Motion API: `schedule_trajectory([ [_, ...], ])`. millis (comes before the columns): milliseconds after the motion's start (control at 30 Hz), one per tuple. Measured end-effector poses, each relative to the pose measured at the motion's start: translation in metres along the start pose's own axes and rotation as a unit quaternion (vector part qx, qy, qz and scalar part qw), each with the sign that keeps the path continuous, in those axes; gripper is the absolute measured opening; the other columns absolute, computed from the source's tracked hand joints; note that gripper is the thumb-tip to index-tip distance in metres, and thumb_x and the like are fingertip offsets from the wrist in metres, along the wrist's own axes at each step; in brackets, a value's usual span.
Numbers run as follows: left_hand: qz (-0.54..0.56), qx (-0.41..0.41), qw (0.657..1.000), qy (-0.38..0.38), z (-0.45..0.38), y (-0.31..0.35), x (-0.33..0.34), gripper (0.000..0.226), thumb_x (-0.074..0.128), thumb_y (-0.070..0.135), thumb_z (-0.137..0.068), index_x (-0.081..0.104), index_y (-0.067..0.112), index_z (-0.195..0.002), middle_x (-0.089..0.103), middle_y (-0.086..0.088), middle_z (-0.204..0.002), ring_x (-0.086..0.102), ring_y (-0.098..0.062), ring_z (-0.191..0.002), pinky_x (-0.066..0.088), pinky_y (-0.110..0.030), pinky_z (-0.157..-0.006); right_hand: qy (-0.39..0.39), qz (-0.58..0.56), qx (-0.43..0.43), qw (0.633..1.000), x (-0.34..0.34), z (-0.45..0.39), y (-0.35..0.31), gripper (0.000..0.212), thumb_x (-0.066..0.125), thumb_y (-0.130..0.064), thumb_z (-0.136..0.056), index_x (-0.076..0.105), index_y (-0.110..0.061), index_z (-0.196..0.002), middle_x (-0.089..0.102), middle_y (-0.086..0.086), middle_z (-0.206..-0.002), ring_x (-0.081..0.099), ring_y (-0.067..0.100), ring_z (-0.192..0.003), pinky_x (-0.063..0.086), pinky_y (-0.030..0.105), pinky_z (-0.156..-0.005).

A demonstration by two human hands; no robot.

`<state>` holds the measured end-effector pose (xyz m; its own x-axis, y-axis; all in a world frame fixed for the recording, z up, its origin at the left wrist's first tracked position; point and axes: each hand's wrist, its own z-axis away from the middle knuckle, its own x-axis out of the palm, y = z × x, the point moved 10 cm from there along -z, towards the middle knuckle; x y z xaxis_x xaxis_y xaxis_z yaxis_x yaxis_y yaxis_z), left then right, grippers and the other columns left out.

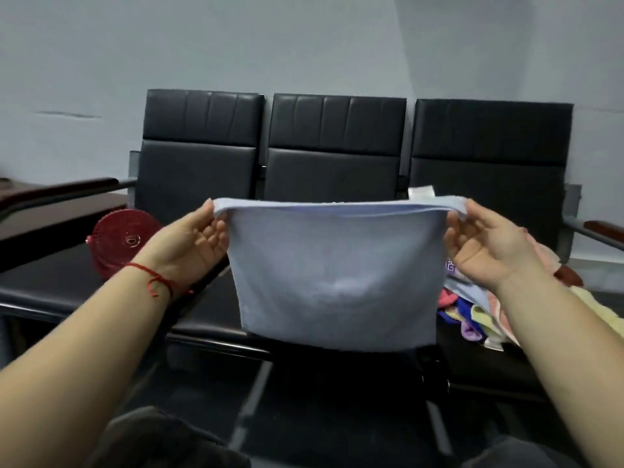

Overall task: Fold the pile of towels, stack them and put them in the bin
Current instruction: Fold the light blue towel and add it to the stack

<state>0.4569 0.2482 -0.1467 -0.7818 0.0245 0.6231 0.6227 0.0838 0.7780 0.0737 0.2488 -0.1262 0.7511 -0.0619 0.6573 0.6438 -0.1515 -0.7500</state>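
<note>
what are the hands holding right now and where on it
Both hold the blue towel in the air: the left hand pinches its top left corner, the right hand its top right corner. The rest hangs down between them.

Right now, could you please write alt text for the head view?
Two hands, left and right, pinch a light blue towel by its top corners before black bench seats; a red fan sits left, colourful towels right.

Bench seating and a fan against a pale wall

We see a black three-seat bench (334, 163) along the grey wall (304, 42); a red portable fan (126, 239) sits tilted on its left seat, near a dark wooden armrest (67, 189).
</note>
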Motion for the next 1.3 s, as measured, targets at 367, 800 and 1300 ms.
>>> schedule_trajectory([
  [367, -0.11, -0.074, 0.983, 0.124, 0.01, -0.028, -0.038, 0.017, 0.052, 0.017, -0.095, 0.053, 0.012, -0.079, 0.057, 0.004, -0.056, 0.048, -0.001, -0.032, 0.042, -0.011, -0.036, 0.039, 0.165, -0.002, 0.985, -0.023, 0.001, 0.011, 0.016, 0.047, -0.015, -0.099, 0.058, -0.009, -0.09, 0.069, -0.005, -0.056, 0.066, 0.005, -0.051, 0.051, 0.015, -0.047],
  [800, -0.134, -0.085, 0.98, 0.118, 0.034, -0.022, -0.026, 0.017, 0.04, 0.01, -0.092, 0.051, 0.008, -0.079, 0.055, 0.003, -0.042, 0.054, -0.004, -0.036, 0.045, -0.011, -0.039, 0.004, 0.155, 0.006, 0.988, -0.026, 0.047, 0.001, 0.009, 0.055, -0.01, -0.093, 0.063, -0.008, -0.089, 0.07, 0.0, -0.062, 0.068, 0.007, -0.056, 0.056, 0.016, -0.056],
  [1300, -0.278, -0.2, 0.921, 0.185, -0.025, -0.08, -0.084, 0.025, 0.036, 0.007, -0.095, 0.057, 0.019, -0.088, 0.062, 0.002, -0.048, 0.065, -0.021, -0.051, 0.044, -0.039, -0.079, 0.102, 0.266, 0.153, 0.946, -0.074, -0.027, 0.07, 0.018, 0.048, -0.01, -0.097, 0.054, -0.013, -0.08, 0.065, 0.006, -0.069, 0.065, 0.015, -0.045, 0.056, 0.031, -0.05],
])
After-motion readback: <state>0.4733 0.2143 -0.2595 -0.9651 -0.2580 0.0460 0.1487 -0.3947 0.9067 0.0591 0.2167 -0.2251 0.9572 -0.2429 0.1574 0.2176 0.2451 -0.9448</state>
